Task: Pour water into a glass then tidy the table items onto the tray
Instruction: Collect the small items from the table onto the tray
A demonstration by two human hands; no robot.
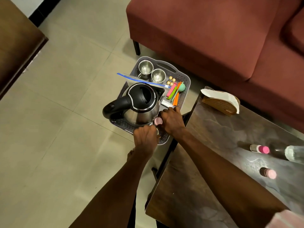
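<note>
A grey perforated tray (185,79) lies on the floor beside the table. It carries a steel kettle (141,112) with a black lid, two steel cups (145,68), several small batteries, coloured clips (174,92) and a blue-edged zip bag (131,77). My right hand (171,120) is over the tray's near corner, fingers curled, with a small pink-capped bottle (158,120) at its thumb side. Just left of it, my left hand (145,139) curls around a small item that is mostly hidden. On the table stand two more pink-capped bottles (260,148) and a clear glass vessel (294,153).
The dark marbled table (222,137) fills the right side, with a woven napkin holder (220,104) at its far end. A red sofa (213,30) stands behind the tray. A dark wooden piece of furniture (14,43) is at far left on the tiled floor.
</note>
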